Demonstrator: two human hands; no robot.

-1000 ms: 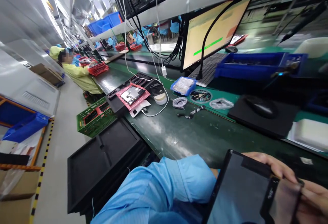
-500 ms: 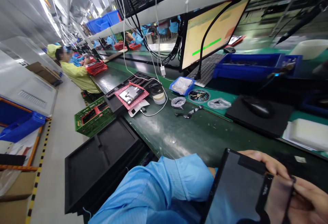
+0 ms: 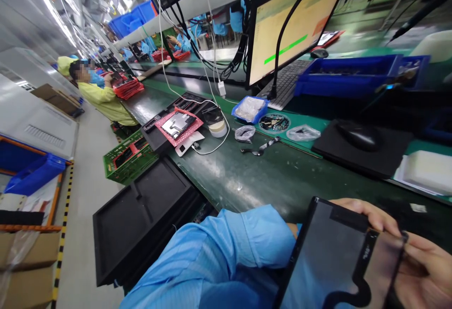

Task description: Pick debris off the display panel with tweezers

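Near the bench edge, both hands (image 3: 420, 271) grip a dark panel (image 3: 335, 252), markings unreadable

The dark panel (image 3: 328, 257) looks like glossy glass, smooth enough to mirror the blue sleeve (image 3: 226, 257), which is thin matt cloth with soft creases. The conveyor belt (image 3: 268, 177) is dark green rubbery stuff, scuffed but shiny where the lights hit it. The black tray (image 3: 141, 215) beside it is matt moulded plastic. The blue bin (image 3: 348, 80) is hard, slightly glossy plastic, the green crate (image 3: 129, 158) plastic lattice. The little bags (image 3: 302, 133) are crinkly clear film, and the mouse pad (image 3: 360, 151) looks matt black.
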